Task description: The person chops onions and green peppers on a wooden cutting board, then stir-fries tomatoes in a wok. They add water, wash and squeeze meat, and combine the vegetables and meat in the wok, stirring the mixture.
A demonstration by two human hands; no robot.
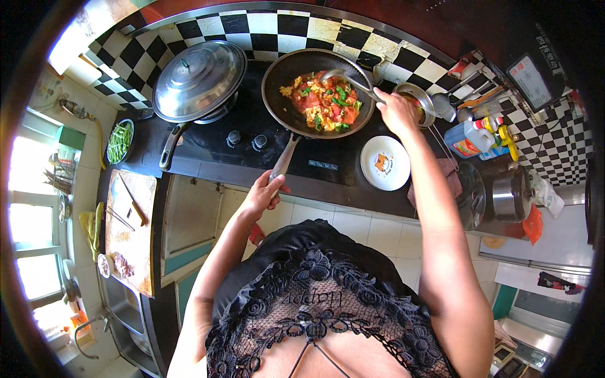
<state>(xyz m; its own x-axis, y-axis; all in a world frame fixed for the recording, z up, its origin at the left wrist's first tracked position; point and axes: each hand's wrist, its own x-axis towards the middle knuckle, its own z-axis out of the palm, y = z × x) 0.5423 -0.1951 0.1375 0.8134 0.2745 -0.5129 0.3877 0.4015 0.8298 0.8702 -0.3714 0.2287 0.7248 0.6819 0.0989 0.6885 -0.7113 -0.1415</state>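
Observation:
My left hand (265, 191) grips the handle of a dark wok (279, 111) on the gas stove. Cooked tomato, egg and green pepper pieces (326, 106) lie in the wok. My right hand (397, 111) is closed around the handle of a metal ladle (333, 73), whose bowl is over the food. A white plate with a cartoon animal (385, 163) lies on the counter below my right forearm. Beyond it, near my right wrist, stands a metal strainer or pot (415, 101); its contents are partly hidden.
A lidded pan (201, 82) sits on the left burner. A bowl of green beans (120, 141) and a cutting board (130, 236) with a knife (132, 201) are at the left. Plastic bottles (472, 137), a glass lid (471, 196) and a steel pot (510, 194) stand right.

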